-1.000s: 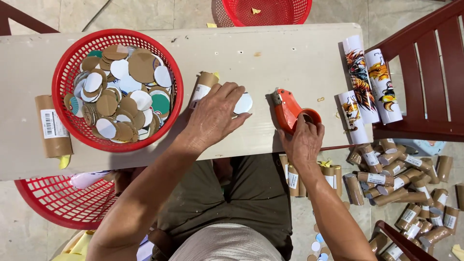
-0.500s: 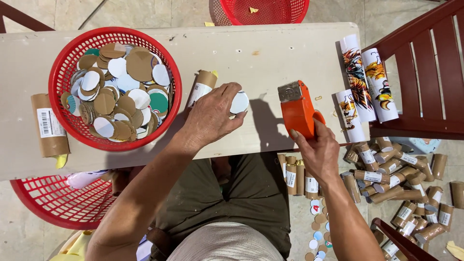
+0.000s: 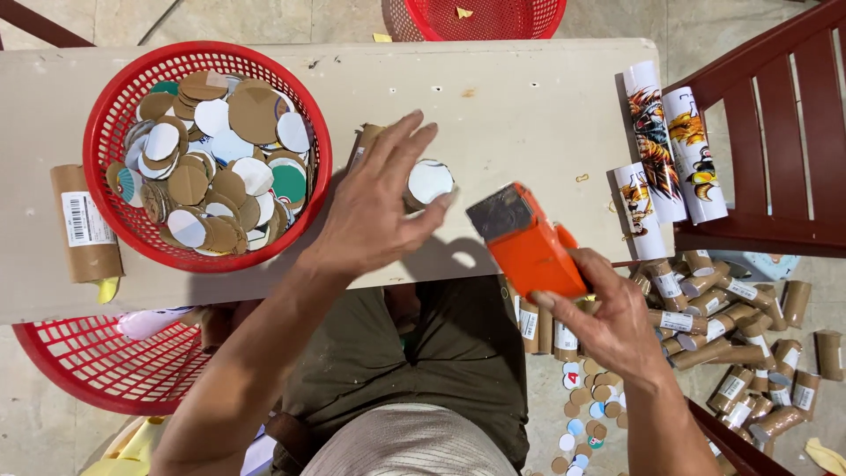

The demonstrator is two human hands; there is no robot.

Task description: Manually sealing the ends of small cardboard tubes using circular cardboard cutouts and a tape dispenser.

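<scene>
Mid-frame on the table (image 3: pixel 529 97): left hand (image 3: pixel 374 216) fingers spread, steadying capped tube (image 3: pixel 423 181); right hand (image 3: pixel 608 322) grips orange tape dispenser (image 3: pixel 529 242) — sealing step, needs dispenser lined up on cap

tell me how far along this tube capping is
Done: three printed tubes lie finished at the table's right end. In hand: the left hand steadies a brown tube with a white disc on its end, while the right hand brings in an orange tape dispenser. Left: a full basket of discs and many bare tubes on the floor.

matt cardboard tube (image 3: pixel 379 154), glossy plastic dispenser (image 3: pixel 529 242)
</scene>
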